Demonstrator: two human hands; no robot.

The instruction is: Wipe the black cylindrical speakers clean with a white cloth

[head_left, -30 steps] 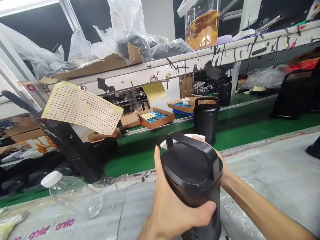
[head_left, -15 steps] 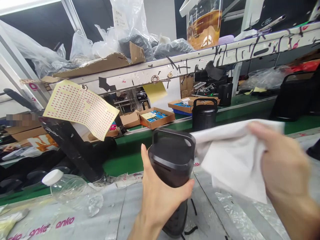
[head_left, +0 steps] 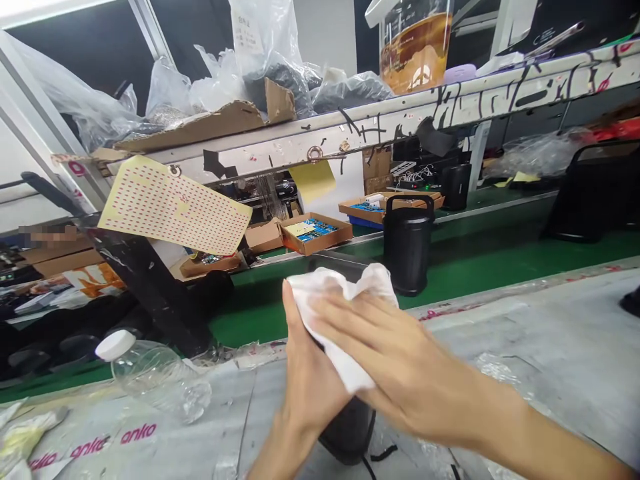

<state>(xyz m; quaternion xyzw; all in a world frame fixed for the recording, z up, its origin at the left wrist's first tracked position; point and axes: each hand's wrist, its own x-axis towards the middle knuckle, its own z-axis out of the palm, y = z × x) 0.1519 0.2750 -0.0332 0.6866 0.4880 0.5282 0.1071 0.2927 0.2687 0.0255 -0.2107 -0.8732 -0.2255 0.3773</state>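
My left hand (head_left: 309, 383) is wrapped round the side of a black portable speaker (head_left: 347, 432), which stands tilted above the grey-covered bench. A white cloth (head_left: 347, 365) lies over the speaker's top and front. My right hand (head_left: 407, 363) presses that cloth against it, fingers together and slightly blurred by motion. Behind the cloth a bit of the carry handle shows; most of the speaker's upper part is hidden. Another black speaker (head_left: 407, 250) with a raised handle stands just beyond, on the green conveyor belt.
An empty clear bottle (head_left: 160, 377) lies at left on the bench (head_left: 210, 440). Boxes of blue parts (head_left: 317, 233) sit past the belt (head_left: 465, 253). A dotted sticker sheet (head_left: 175, 207) hangs from the shelf rail (head_left: 280, 143). A jug of amber liquid (head_left: 415, 53) stands above.
My right hand has brought the white cloth in from the right and laid it over the speaker's top. My left hand keeps its hold on the speaker.
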